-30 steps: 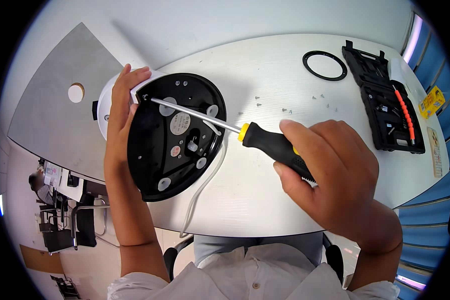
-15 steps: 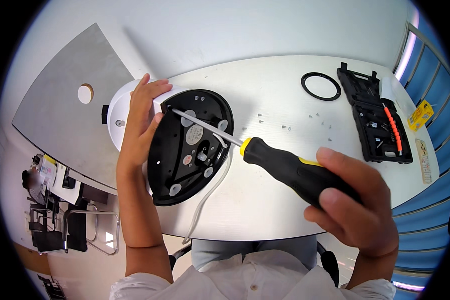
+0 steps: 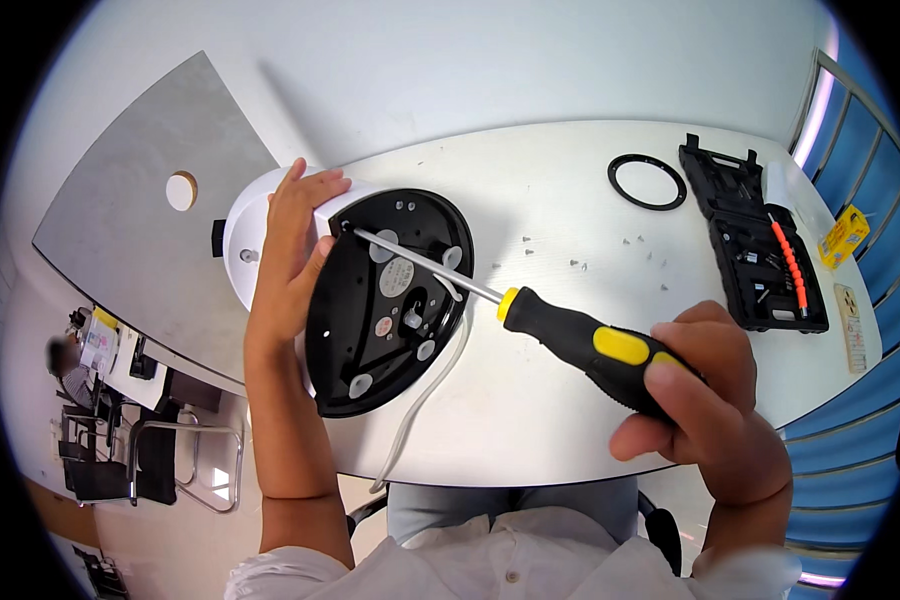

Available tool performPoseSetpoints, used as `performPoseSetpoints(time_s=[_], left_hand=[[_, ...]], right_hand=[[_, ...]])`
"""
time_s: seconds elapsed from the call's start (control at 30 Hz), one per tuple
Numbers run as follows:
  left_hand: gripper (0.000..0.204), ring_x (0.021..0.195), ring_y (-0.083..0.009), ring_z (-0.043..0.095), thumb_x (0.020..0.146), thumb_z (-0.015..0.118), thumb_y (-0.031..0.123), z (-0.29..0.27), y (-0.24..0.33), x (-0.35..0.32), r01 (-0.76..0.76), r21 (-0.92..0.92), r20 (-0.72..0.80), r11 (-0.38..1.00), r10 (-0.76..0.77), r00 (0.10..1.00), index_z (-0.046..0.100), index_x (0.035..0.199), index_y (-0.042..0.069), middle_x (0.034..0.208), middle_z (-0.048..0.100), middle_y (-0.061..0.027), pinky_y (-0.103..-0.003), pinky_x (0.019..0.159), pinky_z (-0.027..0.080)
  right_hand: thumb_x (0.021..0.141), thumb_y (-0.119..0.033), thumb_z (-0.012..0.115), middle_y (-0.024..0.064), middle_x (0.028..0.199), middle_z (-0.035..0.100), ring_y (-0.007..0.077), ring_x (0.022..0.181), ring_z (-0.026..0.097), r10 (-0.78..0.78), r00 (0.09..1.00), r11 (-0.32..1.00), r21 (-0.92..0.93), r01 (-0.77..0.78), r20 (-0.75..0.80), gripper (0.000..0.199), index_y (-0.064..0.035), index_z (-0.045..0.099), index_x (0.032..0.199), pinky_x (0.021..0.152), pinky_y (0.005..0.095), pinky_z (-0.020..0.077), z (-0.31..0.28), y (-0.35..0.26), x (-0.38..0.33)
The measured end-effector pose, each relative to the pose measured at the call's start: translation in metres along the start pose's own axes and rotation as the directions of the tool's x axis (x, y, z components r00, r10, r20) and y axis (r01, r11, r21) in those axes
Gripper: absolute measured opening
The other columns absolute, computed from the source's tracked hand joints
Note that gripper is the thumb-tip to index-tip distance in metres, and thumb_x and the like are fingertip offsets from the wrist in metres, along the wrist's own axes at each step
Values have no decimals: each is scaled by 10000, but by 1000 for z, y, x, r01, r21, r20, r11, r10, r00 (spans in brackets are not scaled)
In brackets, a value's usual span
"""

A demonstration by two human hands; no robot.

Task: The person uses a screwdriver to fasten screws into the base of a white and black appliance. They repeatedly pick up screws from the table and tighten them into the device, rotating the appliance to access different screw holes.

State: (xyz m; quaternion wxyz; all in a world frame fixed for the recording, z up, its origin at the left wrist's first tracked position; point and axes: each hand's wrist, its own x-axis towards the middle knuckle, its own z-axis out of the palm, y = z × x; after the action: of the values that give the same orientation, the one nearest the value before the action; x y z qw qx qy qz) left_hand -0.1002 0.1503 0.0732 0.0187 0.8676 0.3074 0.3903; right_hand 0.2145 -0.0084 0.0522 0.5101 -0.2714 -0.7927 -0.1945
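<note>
A white appliance lies on its side at the left of the table, its black base turned toward me. Several clear suction feet and a round label show on that base. My left hand steadies the white housing, fingers over its top and thumb by the base's edge. In my right hand is the black-and-yellow handle of a screwdriver. Its metal shaft slants up leftward, with the tip in a hole near the base's upper-left corner. The screw inside cannot be made out. A white cord trails from the base.
Several small screws lie scattered mid-table. Farther back are a black ring and an unfolded black tool case holding an orange flexible shaft. A yellow box stands at the right edge. A grey table adjoins at left.
My right hand has turned the screwdriver handle, so more of its yellow inlay shows, and its fingers have shifted. The tip stays in the same hole; my left hand keeps its hold.
</note>
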Motion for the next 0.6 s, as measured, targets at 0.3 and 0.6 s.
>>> performPoseSetpoints(time_s=[0.3,0.6], left_hand=[[458,1306,-340,315,905,420,381,4,7,3,-33,6,-25,999,34,999,539,1186,39,1227,527,-123,-475,1113,94],[467,1284,-337,342,906,421,388,2,5,3,-34,52,-30,998,35,999,541,1181,30,1218,534,-126,-470,1116,139]], right_hand=[[684,-102,765,211,1049,488,245,754,549,93,991,894,446,-42,-95,449,-105,480,1032,587,323,508,8,3,-3],[809,-399,673,182,906,556,200,691,556,138,990,940,317,-123,-26,448,-48,561,1063,566,292,480,10,16,-9]])
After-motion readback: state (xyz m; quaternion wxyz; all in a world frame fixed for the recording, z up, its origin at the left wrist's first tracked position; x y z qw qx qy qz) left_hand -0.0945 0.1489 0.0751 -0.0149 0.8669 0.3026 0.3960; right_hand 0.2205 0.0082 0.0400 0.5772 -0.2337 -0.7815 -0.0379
